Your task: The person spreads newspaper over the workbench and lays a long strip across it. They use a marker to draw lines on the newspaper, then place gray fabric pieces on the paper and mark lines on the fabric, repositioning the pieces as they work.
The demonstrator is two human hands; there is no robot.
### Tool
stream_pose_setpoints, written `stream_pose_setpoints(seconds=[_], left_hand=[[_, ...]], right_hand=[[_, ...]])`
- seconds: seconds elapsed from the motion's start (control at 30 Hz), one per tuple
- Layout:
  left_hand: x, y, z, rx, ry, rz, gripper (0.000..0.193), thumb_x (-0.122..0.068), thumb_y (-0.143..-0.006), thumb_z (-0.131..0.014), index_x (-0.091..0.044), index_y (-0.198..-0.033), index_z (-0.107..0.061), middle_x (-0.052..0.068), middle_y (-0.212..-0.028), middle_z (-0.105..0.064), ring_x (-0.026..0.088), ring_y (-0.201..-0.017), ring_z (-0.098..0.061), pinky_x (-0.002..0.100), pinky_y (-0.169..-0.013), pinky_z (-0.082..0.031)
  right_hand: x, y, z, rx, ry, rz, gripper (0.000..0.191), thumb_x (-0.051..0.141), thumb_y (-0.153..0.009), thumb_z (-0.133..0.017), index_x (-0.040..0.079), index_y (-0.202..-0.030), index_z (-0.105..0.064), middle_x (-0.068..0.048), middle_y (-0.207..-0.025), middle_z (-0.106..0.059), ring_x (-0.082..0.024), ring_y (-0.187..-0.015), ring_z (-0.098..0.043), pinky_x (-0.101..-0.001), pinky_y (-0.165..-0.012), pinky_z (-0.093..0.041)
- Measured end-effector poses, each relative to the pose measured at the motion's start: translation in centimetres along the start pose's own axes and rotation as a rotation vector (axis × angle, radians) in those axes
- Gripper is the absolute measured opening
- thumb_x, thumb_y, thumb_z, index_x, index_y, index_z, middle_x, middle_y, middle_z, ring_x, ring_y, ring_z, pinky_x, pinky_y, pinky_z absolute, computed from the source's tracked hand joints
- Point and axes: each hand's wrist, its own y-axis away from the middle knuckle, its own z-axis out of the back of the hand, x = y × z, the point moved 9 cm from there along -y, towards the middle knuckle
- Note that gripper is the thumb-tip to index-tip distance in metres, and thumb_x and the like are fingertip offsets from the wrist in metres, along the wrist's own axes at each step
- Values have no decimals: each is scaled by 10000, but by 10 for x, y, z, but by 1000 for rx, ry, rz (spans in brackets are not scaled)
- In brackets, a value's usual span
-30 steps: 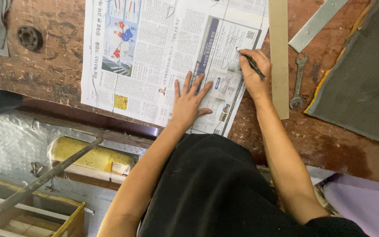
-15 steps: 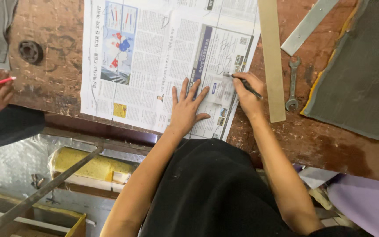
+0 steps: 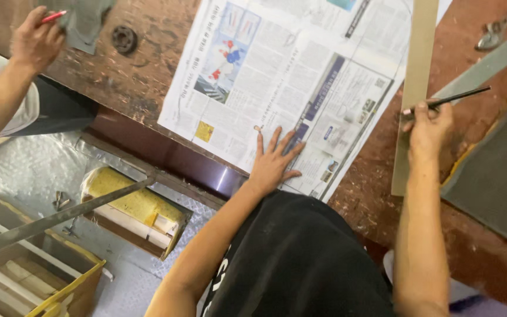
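A newspaper (image 3: 300,76) lies spread on a worn brown table (image 3: 136,88). My left hand (image 3: 274,159) rests flat on its near edge, fingers spread. My right hand (image 3: 429,126) is off the paper to the right and grips a thin dark pencil (image 3: 456,98), which points right. It hovers over a long flat tan strip (image 3: 415,88) that lies along the newspaper's right edge.
Another person's hand (image 3: 33,41) at upper left holds a red pen beside a grey cloth (image 3: 83,20). A dark round metal part (image 3: 124,39) lies near it. Grey sheet material (image 3: 494,176), a grey strip (image 3: 479,70) and pliers (image 3: 500,26) sit on the right. A box (image 3: 36,270) stands on the floor.
My right hand has lifted the pencil off the newspaper and moved right, over the tan strip. The left hand stays flat on the paper. The other person's hand has moved further into view.
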Motion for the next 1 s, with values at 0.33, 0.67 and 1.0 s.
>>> stream_pose_setpoints(seconds=[0.33,0.67,1.0], left_hand=[[45,25,28,-198,88,321,659,-461,-921,-679,-243,-1512,-487,206,-1635,-268,455,-1528,-181,753,-1161,-154],[78,22,50,-91,78,537,849,-599,-840,-705,-256,-1549,-389,188,-1646,-171,475,-1521,-68,895,-1014,-107],[84,25,35,-123,71,507,855,-647,-853,-668,-255,-1555,-376,191,-1646,-157,489,-1512,-31,908,-994,-88]], right_hand=[[52,-30,-12,6,851,353,448,210,-914,-772,-55,-1220,-580,-290,-1093,-676,-468,-1008,-643,-547,-878,-502],[46,-48,-30,-151,1197,277,625,442,-947,-863,-80,-1173,-605,-374,-1064,-671,-562,-984,-640,-620,-891,-470],[43,-74,-42,-98,1147,228,390,271,-941,-790,-55,-1129,-686,-299,-1050,-713,-479,-951,-670,-583,-828,-496]])
